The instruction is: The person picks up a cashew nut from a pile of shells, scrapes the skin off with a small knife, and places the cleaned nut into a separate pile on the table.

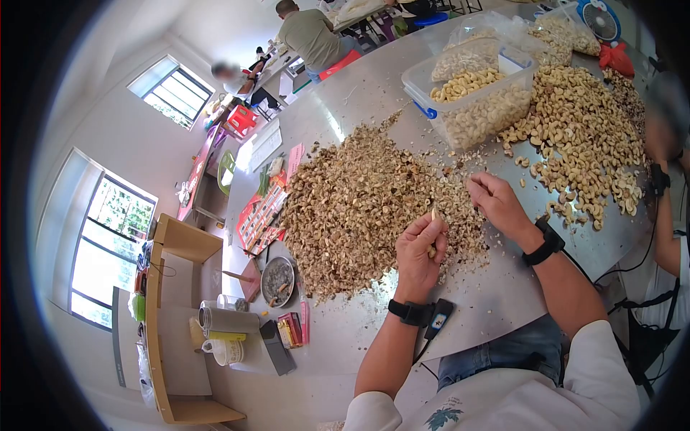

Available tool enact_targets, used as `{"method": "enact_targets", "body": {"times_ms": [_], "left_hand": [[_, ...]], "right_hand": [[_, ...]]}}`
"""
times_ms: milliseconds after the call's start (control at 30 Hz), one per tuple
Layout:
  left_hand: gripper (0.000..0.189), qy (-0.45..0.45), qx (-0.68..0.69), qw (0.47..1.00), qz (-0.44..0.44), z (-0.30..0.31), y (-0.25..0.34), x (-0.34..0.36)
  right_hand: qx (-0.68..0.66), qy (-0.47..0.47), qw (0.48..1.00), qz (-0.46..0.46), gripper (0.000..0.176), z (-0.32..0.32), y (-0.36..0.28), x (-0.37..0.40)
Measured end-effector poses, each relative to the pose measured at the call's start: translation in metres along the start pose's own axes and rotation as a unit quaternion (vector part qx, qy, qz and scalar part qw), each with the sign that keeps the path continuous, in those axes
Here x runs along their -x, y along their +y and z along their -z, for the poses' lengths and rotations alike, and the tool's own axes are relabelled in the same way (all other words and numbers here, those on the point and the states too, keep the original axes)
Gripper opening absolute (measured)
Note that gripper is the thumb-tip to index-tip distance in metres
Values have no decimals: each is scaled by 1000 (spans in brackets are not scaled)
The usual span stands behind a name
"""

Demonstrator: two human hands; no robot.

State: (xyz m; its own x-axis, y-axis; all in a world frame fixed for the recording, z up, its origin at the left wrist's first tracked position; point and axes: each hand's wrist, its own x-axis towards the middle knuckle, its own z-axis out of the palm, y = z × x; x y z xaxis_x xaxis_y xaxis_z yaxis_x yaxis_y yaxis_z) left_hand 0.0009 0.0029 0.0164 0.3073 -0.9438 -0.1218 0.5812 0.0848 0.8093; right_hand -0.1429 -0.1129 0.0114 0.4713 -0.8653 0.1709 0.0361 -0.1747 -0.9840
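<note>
At the left we see a round metal dish (pixel 264 284) on the near side of the steel table (pixel 359 93). Right of it spreads the big heap of brown husks (pixel 352 208), filling the middle of the table. At the heap's near right edge the left hand (pixel 420 251) is closed, thumb and fingers pinching a pale cashew nut (pixel 432 248) just above the husks. Just right of it and a little farther off, the right hand (pixel 496 205) lies palm down on the heap's edge, fingers curled into the husks; we cannot tell whether it grips anything. Farther back stands a clear plastic tub (pixel 474 115) of nuts, and right of it lies a heap of pale peeled cashews (pixel 582 136). At the right edge we see another person's arm (pixel 668 237)
</note>
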Motion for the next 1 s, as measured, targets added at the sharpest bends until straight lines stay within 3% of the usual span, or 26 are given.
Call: {"method": "enact_targets", "body": {"times_ms": [433, 567, 633, 733, 833, 900, 1000], "left_hand": [[18, -10, -43, 999, -5, -1, 1, 3], [18, 4, -45, 999, 2, -9, 5, 7], [17, 10, -39, 999, 0, -12, 5, 11], [16, -51, -90, 993, -59, -5, -5, 1], [16, -35, -50, 998, -13, -8, 1, 9], [15, 22, -60, 998, 0, -15, 1, 12], [15, -12, -31, 999, 13, -2, 0, 9]], "right_hand": [[39, 14, 999, 1, 22, -3, -3, 3], [91, 21, 989, 112, 24, -3, 34, -4], [108, 5, 991, 75, 26, 0, 20, 1], [52, 32, 997, 40, 26, 5, 14, -1], [14, 15, 1000, 8, 28, 4, 8, -2], [-12, 11, 1000, -5, 29, 6, 23, -3], [-34, 16, 999, -35, 30, 4, 9, 1]]}}
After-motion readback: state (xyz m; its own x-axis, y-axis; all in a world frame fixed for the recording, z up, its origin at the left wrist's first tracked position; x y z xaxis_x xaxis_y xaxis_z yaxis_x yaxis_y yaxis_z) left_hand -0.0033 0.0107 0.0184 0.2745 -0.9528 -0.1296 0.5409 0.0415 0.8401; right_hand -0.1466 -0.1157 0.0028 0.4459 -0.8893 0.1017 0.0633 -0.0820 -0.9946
